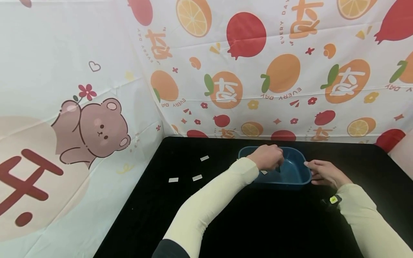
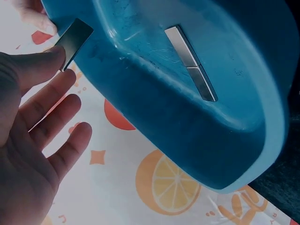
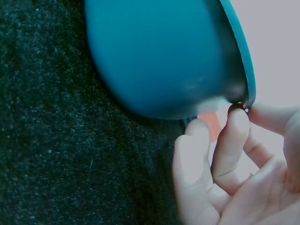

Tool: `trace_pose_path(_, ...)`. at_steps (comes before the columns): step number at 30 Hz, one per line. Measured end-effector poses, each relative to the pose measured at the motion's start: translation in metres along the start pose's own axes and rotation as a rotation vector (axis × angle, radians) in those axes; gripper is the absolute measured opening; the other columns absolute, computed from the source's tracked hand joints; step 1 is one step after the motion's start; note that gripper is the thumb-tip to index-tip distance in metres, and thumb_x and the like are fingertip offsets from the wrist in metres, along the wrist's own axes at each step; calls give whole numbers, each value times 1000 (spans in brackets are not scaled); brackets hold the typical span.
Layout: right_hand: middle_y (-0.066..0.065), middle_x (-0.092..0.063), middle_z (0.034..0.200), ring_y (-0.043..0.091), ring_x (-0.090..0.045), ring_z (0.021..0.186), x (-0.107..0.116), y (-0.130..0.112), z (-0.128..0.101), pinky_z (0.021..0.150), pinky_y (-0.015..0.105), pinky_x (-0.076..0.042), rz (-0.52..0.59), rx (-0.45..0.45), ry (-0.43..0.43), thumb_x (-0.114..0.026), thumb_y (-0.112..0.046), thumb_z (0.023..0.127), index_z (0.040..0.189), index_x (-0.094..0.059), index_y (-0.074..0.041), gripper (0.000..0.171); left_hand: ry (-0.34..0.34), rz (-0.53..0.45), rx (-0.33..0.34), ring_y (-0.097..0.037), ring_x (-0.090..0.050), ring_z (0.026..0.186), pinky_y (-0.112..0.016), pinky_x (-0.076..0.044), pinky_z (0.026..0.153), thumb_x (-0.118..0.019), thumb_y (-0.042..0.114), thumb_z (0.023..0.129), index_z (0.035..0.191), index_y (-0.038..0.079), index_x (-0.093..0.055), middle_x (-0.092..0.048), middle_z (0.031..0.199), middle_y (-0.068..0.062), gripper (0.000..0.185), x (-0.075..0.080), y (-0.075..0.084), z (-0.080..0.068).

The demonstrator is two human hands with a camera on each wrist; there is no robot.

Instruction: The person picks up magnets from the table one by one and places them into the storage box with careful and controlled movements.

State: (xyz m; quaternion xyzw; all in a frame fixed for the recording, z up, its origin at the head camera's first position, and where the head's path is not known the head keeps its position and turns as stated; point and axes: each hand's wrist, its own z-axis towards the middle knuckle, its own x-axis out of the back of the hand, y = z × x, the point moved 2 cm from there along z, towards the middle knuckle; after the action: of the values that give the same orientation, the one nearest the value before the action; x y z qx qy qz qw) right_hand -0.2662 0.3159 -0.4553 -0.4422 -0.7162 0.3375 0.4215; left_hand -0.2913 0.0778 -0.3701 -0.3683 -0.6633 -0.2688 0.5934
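Note:
A blue plastic basin (image 1: 292, 172) sits toward the far side of the black table. My left hand (image 1: 267, 157) is over the basin and pinches a thin, flat metal strip (image 2: 77, 40) between thumb and fingers; the other fingers spread loosely. On the basin floor lie two more shiny metal strips (image 2: 190, 63), end to end in the left wrist view. At the basin's right end, my right hand (image 1: 327, 173) pinches the rim (image 3: 247, 70) between thumb and forefinger.
Several small pale rectangular pieces (image 1: 173, 180) lie apart on the black table (image 1: 155, 222), left of the basin. A fruit-print cloth (image 1: 251, 82) hangs behind the table, and a bear-print cloth (image 1: 100, 129) hangs along the left.

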Motion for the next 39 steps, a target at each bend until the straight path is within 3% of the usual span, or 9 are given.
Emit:
trace_pose_path(10,-4,-59,79,11,-66,75,-1,-1,2,73,29,-61,-8,-3,7,-51,-52,99,103,-64,-18,37,-13,16,-2,-8,-58,102,-23,-53,83,-66,24,96,108,27,-76,-69,113,10,17,-3,0,4)
trace_pose_path(23,-4,-57,80,11,-66,76,-1,0,2,73,29,-60,-21,2,19,-51,-52,99,104,-63,-16,37,-82,-77,9,-4,-62,88,-18,-52,73,-65,19,96,107,26,-75,-70,107,9,17,-8,3,6)
trace_pose_path(34,-5,-57,79,10,-66,75,-1,2,1,73,29,-61,-4,-7,17,-53,-51,99,98,-64,-20,34,-129,-92,36,-5,-63,83,-18,-53,72,-66,18,95,104,27,-76,-72,101,9,16,-14,3,8)
trace_pose_path(39,-5,-57,79,9,-66,75,0,2,2,73,29,-61,-3,-5,13,-52,-52,98,98,-64,-21,33,-148,-109,56,-5,-63,78,-19,-51,68,-66,17,94,97,26,-75,-70,91,10,13,-13,1,4)
